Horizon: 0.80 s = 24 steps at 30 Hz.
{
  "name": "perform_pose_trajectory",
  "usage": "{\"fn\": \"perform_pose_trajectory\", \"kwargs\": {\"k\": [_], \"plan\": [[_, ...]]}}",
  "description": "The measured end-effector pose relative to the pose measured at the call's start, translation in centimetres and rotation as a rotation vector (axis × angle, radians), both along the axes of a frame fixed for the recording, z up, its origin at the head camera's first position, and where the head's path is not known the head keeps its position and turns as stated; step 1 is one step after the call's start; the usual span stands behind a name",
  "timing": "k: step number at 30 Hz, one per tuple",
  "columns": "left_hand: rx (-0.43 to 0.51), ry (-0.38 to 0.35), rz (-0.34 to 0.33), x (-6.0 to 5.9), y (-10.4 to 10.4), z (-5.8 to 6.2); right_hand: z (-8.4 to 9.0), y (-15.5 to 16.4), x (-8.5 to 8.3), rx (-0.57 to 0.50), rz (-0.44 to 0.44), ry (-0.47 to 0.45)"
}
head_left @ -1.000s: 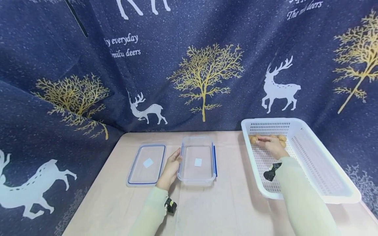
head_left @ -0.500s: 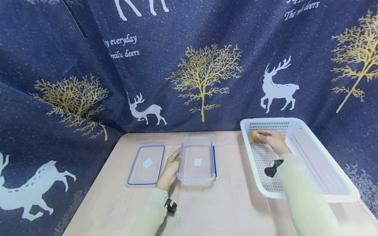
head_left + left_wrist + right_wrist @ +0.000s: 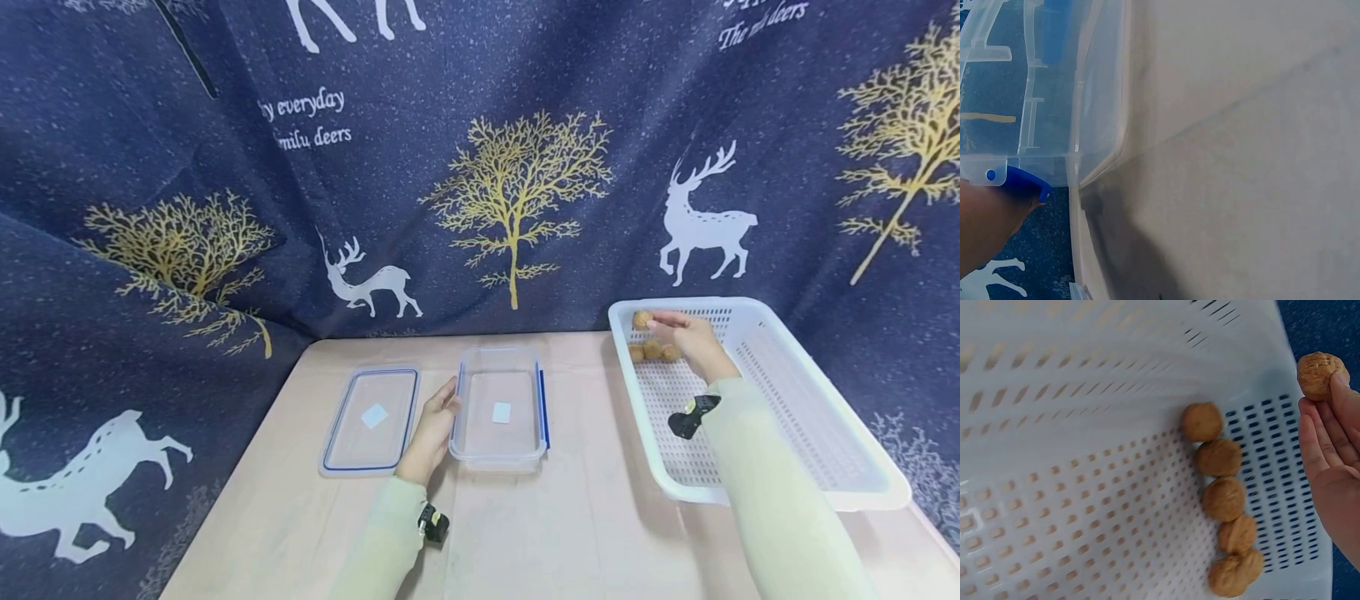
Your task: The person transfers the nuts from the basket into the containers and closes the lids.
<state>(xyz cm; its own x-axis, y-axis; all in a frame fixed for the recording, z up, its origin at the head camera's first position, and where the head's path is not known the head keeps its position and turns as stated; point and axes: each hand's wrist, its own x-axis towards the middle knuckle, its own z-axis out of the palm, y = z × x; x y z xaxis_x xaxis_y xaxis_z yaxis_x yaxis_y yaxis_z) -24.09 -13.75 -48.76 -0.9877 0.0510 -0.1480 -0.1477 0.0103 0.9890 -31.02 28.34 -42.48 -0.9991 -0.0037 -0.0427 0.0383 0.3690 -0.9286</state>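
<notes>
Right hand (image 3: 693, 343) pinches walnut (image 3: 641, 320) above basket (image 3: 795, 400); left hand (image 3: 435, 425), fingers straight, against clear container (image 3: 501, 450); lid (image 3: 372, 418) beside.

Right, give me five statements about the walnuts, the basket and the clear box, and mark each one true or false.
1. The right hand holds one walnut at its fingertips. True.
2. Five walnuts lie in a row in the white basket. True.
3. The clear container already has walnuts in it. False: only a small white label shows inside.
4. The left hand rests against the container's left side. True.
5. The lid is snapped onto the container. False: it lies flat on the table, to the container's left.
</notes>
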Motion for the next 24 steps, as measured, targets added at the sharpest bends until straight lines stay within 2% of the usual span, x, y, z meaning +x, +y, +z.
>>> {"fn": "perform_pose_trajectory", "kwargs": {"k": [7,17,24], "plan": [[0.007,-0.001,0.005,-0.1,0.0,-0.2,2.0,-0.8,-0.4,-0.034,-0.01,0.004],[0.001,-0.002,0.013,-0.1,0.1,-0.2,4.3,-3.5,-0.9,-0.045,-0.061,0.07],[0.011,0.008,0.004,-0.1,0.1,-0.2,6.0,-6.2,-1.0,-0.13,-0.084,0.088]]}}
